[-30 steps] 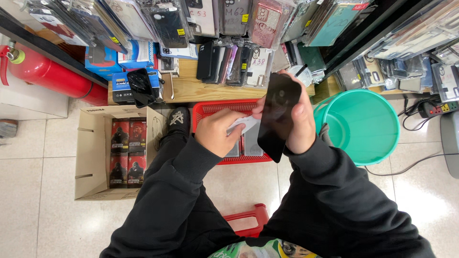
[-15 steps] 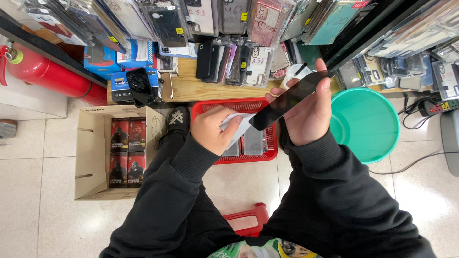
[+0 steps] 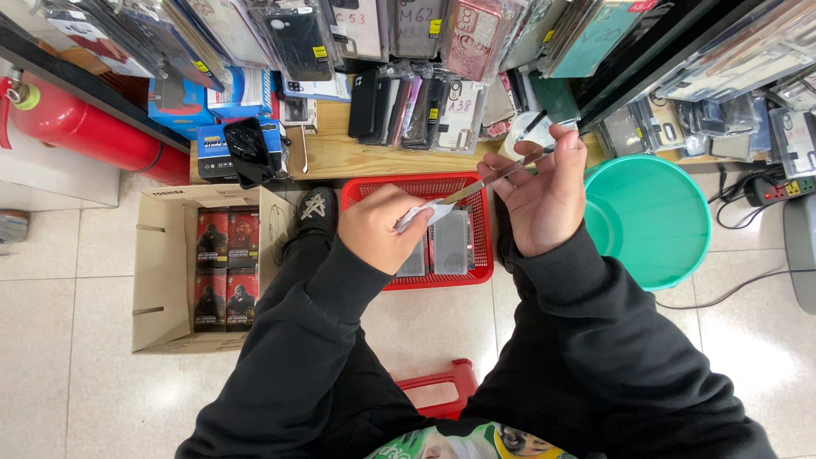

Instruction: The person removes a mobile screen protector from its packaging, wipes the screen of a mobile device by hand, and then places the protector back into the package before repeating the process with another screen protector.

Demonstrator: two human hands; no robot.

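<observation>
Two hands work a phone above a red basket.
The right hand holds the phone edge-on; the left hand, at its 8 o'clock, pinches a white cloth against it over the basket; a green bucket sits at 3 o'clock.

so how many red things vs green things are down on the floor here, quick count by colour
red: 3 – fire extinguisher, red basket, red stool
green: 1 – green bucket
total: 4
The left hand and right hand hold a thin phone edge-on above the red basket.
</observation>
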